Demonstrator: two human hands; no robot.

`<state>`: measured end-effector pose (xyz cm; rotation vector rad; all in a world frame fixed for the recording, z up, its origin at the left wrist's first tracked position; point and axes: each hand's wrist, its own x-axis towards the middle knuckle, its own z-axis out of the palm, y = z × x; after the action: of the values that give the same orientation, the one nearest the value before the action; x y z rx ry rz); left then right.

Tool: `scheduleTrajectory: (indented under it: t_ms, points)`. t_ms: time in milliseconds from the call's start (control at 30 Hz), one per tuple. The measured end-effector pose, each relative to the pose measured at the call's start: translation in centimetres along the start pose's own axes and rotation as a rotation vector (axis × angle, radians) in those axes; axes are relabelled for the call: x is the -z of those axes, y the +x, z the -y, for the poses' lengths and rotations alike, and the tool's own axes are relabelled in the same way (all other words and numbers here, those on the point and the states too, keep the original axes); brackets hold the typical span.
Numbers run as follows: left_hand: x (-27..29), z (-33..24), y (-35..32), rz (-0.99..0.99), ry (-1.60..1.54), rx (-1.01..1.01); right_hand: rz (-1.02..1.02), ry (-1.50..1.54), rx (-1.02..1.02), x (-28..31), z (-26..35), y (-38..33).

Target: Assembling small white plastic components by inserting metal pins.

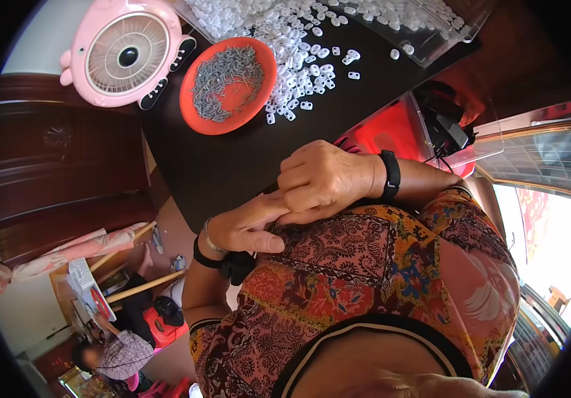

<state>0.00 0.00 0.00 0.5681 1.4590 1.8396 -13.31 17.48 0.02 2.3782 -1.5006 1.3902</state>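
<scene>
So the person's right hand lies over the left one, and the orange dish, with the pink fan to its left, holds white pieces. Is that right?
Not quite: the head view shows small grey pieces in the orange dish. The pink fan is to its left, and the right hand does lie over the left hand.

The plate (235, 97) at 11 o'clock is orange-red, its fasteners (222, 69) grey; the pieces (305, 66) at 12 are white, the table (206, 162) brownish black. Between 10 and 11, the fan (126, 53) is pink with a black hub (128, 57). At 5, the shirt (328, 265) is a paisley-and-floral patchwork of maroon, mustard, pink and blue; collar (368, 323) black, cream-striped.
</scene>
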Motion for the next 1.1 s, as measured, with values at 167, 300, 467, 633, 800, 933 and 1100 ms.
scheduleTrajectory:
  t_ms: [167, 300, 467, 633, 800, 933, 1100]
  points:
    - [-0.8, -1.7, 0.6, -0.081, -0.108, -0.122, -0.189, 0.049, 0.092, -0.8, -0.3, 0.8]
    - [-0.6, -2.5, 0.7, -0.099, -0.087, -0.085, -0.087, -0.005, 0.011, -0.2, -0.1, 0.3]
    - [-0.7, -1.0, 0.0, -0.077, -0.045, -0.068, -0.129, -0.012, 0.076, -0.3, 0.3, 1.2]
    - [-0.6, -2.0, 0.8, -0.043, -0.082, -0.061, -0.169, -0.022, 0.054, -0.4, 0.1, 0.6]
    - [-0.4, -1.4, 0.3, -0.070, -0.089, -0.056, -0.087, -0.024, 0.035, 0.2, -0.1, 0.5]
    - [-0.3, -0.9, 0.3, -0.063, -0.094, -0.064, -0.218, 0.010, 0.113, -0.8, 0.2, 1.4]
    - [-0.7, -1.7, 0.6, -0.111, -0.095, -0.114, -0.132, 0.020, 0.019, -0.6, -0.3, 0.3]
